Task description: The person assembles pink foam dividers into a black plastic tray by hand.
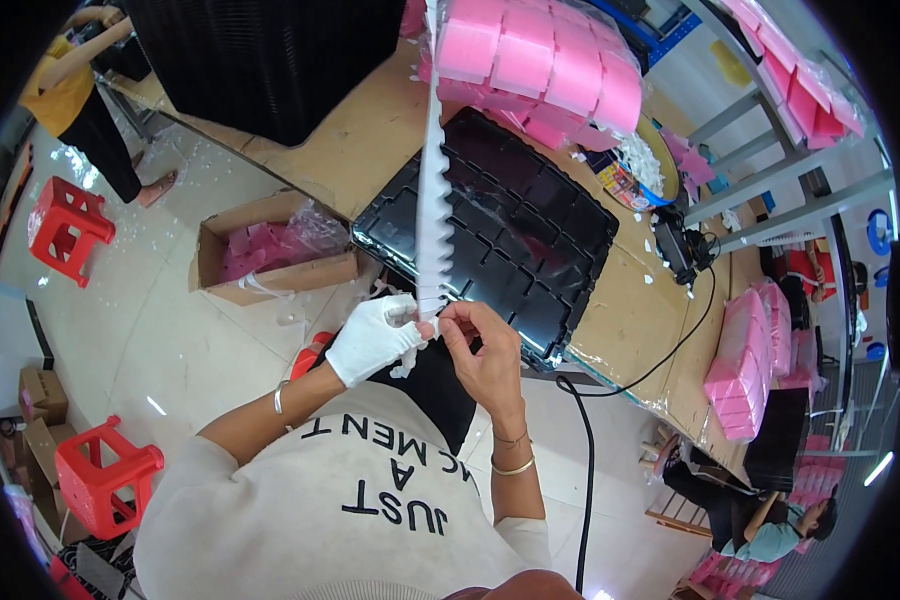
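Note:
A long white strip with a saw-toothed right edge runs down from the top of the view to my hands. My left hand, in a white glove with a bare fingertip showing, is closed on the strip's near end. My bare right hand pinches the same end from the right, thumb and forefinger together. What exactly lies between those fingertips is too small to make out. Behind the strip, on the table, lies a black plastic tray with several rectangular sections; the strip passes over its left part.
Pink packets and a tall black stack stand on the cardboard-covered table. A basin holds white scraps. On the floor are an open carton and red stools. A black cable hangs off the table. Two other people are farther away.

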`<state>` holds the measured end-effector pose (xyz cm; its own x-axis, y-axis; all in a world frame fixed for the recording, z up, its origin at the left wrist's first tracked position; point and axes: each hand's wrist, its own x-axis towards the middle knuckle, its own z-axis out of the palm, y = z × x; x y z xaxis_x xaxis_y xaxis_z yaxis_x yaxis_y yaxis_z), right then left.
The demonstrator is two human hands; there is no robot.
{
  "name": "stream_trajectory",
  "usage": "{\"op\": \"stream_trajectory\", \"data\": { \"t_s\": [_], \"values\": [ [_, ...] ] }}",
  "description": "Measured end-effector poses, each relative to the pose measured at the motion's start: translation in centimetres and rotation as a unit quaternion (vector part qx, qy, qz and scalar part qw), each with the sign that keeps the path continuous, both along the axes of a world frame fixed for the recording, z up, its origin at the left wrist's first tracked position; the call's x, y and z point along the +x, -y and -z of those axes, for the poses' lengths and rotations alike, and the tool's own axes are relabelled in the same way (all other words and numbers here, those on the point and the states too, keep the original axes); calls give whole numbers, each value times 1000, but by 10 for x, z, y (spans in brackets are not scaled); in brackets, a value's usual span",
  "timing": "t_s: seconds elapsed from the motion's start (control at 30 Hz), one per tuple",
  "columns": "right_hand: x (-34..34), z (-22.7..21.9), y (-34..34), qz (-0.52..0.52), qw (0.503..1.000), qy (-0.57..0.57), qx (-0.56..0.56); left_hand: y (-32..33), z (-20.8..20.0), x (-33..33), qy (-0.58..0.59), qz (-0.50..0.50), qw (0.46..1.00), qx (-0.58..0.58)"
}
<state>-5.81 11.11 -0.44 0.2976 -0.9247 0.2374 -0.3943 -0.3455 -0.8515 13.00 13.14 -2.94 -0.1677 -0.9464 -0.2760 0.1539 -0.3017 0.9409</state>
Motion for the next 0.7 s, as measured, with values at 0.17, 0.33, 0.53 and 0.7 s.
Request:
{"op": "stream_trajectory", "data": {
  "t_s": [0.17, 0.33, 0.53, 0.7],
  "values": [
    [-6, -10, -3, 7, 999, -26, -47, 4, -11, -17, 68, -40, 996, -31],
    [-20, -15, -5, 28, 994, -64, -84, 17, -3, -27, 31, -83, 996, 19],
    [-115, -31, 14, 59, 987, -144, -41, 8, 40, 9, 102, -124, 984, -72],
    [-143, -18, 26, 3, 971, -239, -7, 2, 51, 20, 118, -141, 983, 17]
  ]
}}
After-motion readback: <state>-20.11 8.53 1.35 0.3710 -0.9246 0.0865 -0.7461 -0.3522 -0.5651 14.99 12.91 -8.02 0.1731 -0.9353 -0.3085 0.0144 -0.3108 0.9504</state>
